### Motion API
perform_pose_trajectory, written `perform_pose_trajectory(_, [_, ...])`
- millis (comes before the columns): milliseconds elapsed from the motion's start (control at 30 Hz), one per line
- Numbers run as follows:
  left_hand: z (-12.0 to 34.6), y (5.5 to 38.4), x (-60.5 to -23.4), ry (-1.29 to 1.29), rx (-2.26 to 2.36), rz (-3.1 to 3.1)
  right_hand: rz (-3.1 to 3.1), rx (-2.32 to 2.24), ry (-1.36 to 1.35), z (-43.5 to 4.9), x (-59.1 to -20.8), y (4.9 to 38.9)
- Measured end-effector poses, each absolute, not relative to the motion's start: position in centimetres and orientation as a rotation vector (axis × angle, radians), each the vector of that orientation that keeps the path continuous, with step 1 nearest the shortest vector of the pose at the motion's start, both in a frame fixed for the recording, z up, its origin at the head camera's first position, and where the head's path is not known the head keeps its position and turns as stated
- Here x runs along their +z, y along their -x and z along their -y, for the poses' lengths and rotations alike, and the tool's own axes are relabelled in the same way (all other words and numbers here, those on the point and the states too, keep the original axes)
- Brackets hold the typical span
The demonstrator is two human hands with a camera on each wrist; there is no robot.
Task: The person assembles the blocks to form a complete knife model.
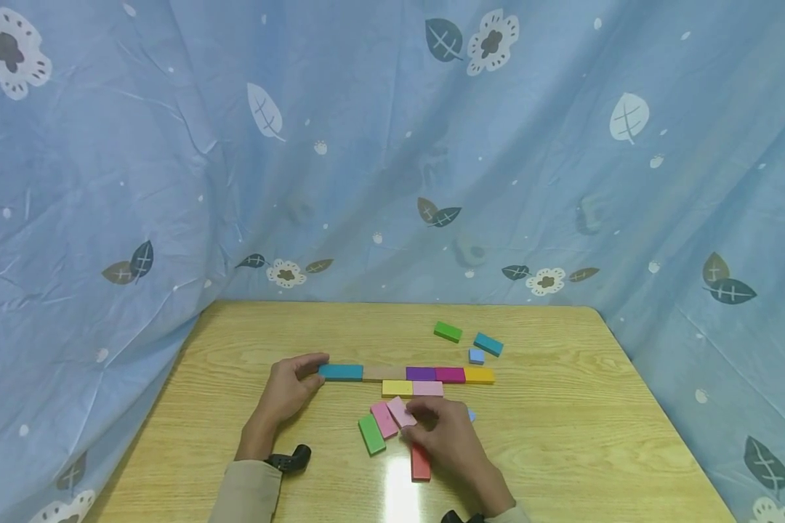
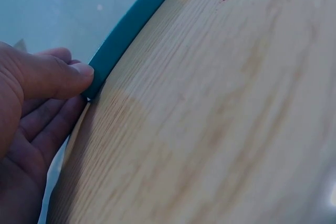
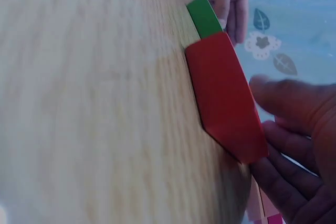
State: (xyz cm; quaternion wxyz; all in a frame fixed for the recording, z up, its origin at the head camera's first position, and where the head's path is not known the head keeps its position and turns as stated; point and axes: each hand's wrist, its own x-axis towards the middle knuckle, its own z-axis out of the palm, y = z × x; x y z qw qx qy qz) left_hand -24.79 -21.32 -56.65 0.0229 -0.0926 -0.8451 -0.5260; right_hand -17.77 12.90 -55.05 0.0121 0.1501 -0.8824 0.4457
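My left hand (image 1: 286,391) is at the left end of a row of blocks, thumb and fingertips around the end of a teal block (image 1: 341,373). In the left wrist view the thumb lies against this teal block (image 2: 126,38). My right hand (image 1: 450,434) pinches a light pink block (image 1: 400,412) between thumb and fingers. A pink block (image 1: 384,420) and a green block (image 1: 371,434) lie to its left. Partly under the right hand is a red block (image 1: 421,463), which hides the fingertips' hold in the right wrist view.
The row continues with a tan block (image 1: 384,373), purple (image 1: 421,374), magenta (image 1: 450,375) and orange-yellow (image 1: 480,375). Below it sit yellow (image 1: 397,388) and light pink (image 1: 428,388) blocks. Green (image 1: 448,332), teal (image 1: 488,344) and small blue (image 1: 476,357) blocks lie behind.
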Motion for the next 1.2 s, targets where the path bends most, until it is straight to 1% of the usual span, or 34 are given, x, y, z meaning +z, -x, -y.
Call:
perform_pose_trajectory(500, [21.5, 24.9, -56.7, 0.268, -1.617, 2.62, 2.749, 1.241, -0.41, -13.0, -54.7, 17.1])
perform_pose_trajectory(667, [21.4, 24.9, -56.7, 0.274, -1.624, 2.62, 2.694, 1.321, -0.416, -14.9, -53.9, 17.1])
perform_pose_trajectory(967, [21.3, 25.0, -56.7, 0.277, -1.622, 2.617, 2.636, 1.24, -0.514, -19.9, -52.6, 18.1])
perform_pose_trajectory(1200, [21.3, 24.9, -56.8, 0.269, -1.623, 2.618, 2.682, 1.177, -0.561, -20.5, -52.9, 18.5])
